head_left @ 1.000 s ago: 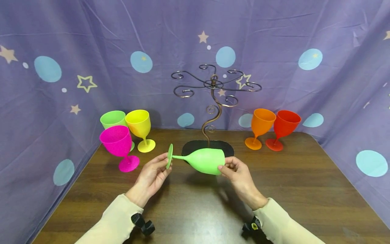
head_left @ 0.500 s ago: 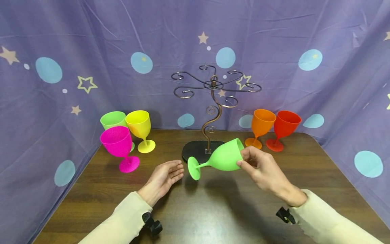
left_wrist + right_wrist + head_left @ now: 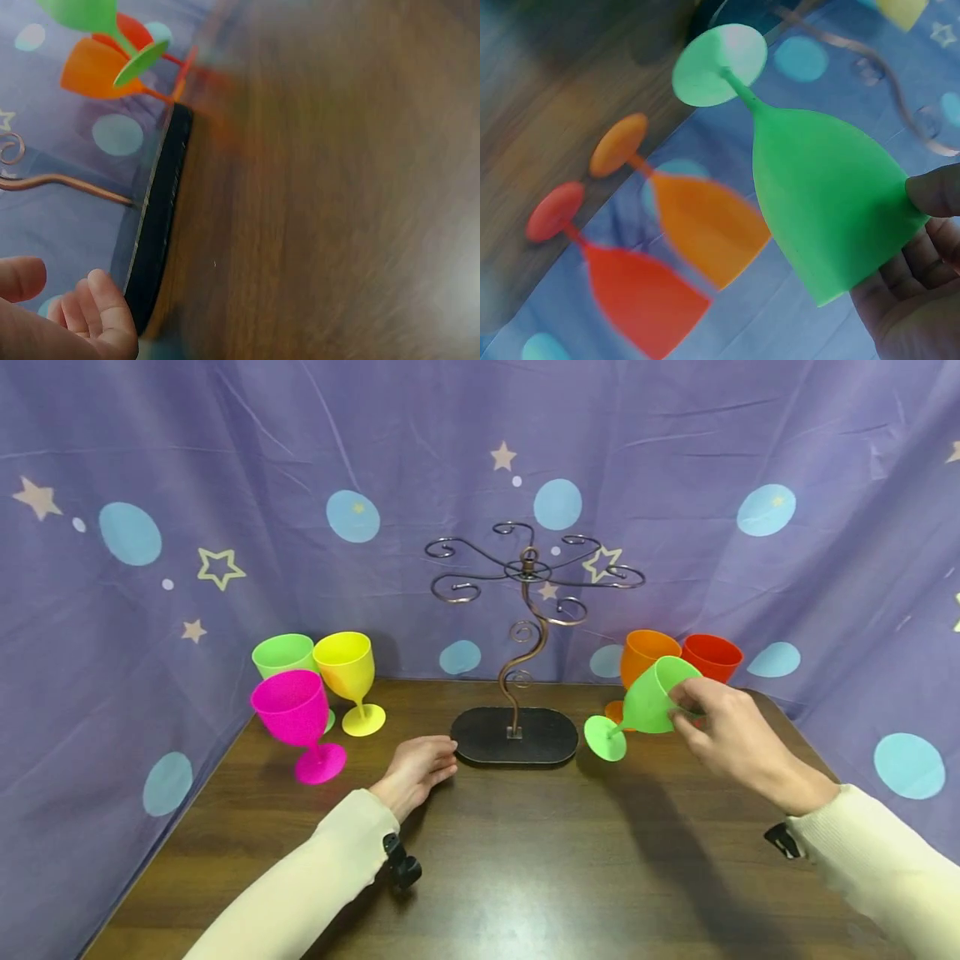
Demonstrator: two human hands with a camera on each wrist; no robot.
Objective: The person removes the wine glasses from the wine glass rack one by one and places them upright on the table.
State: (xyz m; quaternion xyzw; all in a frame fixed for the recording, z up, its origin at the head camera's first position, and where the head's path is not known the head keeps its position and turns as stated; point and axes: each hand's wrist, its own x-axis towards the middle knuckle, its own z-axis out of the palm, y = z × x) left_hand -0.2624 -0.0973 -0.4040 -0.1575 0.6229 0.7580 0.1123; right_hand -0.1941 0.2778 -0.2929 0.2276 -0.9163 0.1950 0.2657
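Observation:
My right hand [image 3: 731, 731] pinches the rim of a green goblet [image 3: 651, 700], thumb on one side and fingers on the other. The goblet tilts, its foot pointing down and left, in front of an orange goblet [image 3: 647, 652]. In the right wrist view the whole green goblet [image 3: 829, 191] shows, foot at the top. My left hand [image 3: 420, 768] holds nothing, fingers loosely bent, beside the left end of the rack's black oval base [image 3: 480, 739]. From that base rises a bronze metal rack [image 3: 525, 647] with several curled arms at its top.
Right of the orange goblet stands a red goblet [image 3: 711, 653], partly behind my right hand. On the left are a magenta goblet [image 3: 291, 714], a yellow goblet [image 3: 347, 667] and another green goblet [image 3: 281, 652]. A purple curtain [image 3: 420, 443] hangs behind the wooden table [image 3: 510, 877].
My left hand has let go of the green goblet's foot and moved beside the rack base. My right hand has carried the goblet to the right, toward the orange and red goblets.

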